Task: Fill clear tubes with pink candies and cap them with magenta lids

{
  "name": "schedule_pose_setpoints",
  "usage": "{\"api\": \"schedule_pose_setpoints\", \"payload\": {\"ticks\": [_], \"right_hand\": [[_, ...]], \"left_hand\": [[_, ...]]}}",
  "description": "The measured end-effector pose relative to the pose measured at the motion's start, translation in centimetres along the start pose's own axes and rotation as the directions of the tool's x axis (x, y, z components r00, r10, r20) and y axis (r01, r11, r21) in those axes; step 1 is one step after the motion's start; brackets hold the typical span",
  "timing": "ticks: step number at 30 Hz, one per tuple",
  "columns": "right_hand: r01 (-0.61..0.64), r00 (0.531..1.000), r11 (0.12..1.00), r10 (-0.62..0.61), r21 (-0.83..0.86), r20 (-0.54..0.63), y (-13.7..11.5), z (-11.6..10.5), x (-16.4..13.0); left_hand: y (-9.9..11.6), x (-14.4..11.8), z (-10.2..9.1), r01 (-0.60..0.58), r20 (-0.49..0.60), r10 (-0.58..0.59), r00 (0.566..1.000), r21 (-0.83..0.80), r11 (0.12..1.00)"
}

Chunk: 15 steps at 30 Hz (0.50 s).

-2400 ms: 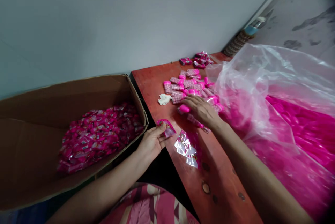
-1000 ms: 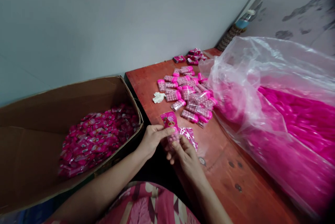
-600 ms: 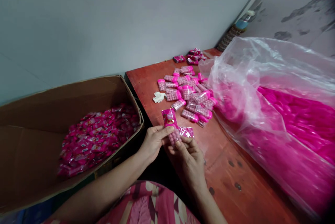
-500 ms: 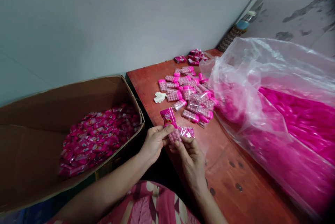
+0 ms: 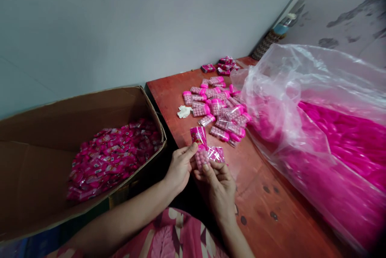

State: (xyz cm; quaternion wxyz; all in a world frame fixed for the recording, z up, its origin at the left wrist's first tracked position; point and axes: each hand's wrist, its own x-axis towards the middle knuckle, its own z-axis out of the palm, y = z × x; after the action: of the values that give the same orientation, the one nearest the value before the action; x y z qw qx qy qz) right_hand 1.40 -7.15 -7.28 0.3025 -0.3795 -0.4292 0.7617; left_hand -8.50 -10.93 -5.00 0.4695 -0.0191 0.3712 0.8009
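A small clear candy bottle (image 5: 201, 159) filled with pale pink balls is held between my two hands, above the table's near edge. My left hand (image 5: 179, 167) pinches it from the left, its thumb where the bottle meets a shiny pink printed sleeve (image 5: 198, 136). That sleeve sticks out beyond the bottle's far end; how far it covers the bottle I cannot tell. Closed on the near end, my right hand (image 5: 221, 183) has its thumb on the bottle. Another flat pink sleeve (image 5: 216, 154) lies just past my right fingers. Several pink-capped candy bottles (image 5: 217, 107) form a loose pile farther back.
On the left, a cardboard box (image 5: 114, 111) holds a heap of pink wrapped pieces (image 5: 114, 157). A large clear plastic bag (image 5: 280, 109) of bright pink items covers the right side of the red table (image 5: 271, 226). Pink packs (image 5: 224, 65), a white scrap (image 5: 184, 111) and a bottle (image 5: 271, 39) are behind.
The candy bottle and its sleeve have shifted slightly right and stand straighter. Both hands keep their grip, with only small finger movement.
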Motion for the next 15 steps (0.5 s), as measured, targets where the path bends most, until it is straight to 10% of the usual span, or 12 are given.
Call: {"api": "schedule_pose_setpoints", "payload": {"ticks": [15], "right_hand": [[0.014,1.0,0.998,-0.013,-0.053,0.026,0.1,0.4,-0.5]], "left_hand": [[0.1,-0.7,-0.9,0.04,-0.01,-0.039,0.999,0.08,0.996]]}}
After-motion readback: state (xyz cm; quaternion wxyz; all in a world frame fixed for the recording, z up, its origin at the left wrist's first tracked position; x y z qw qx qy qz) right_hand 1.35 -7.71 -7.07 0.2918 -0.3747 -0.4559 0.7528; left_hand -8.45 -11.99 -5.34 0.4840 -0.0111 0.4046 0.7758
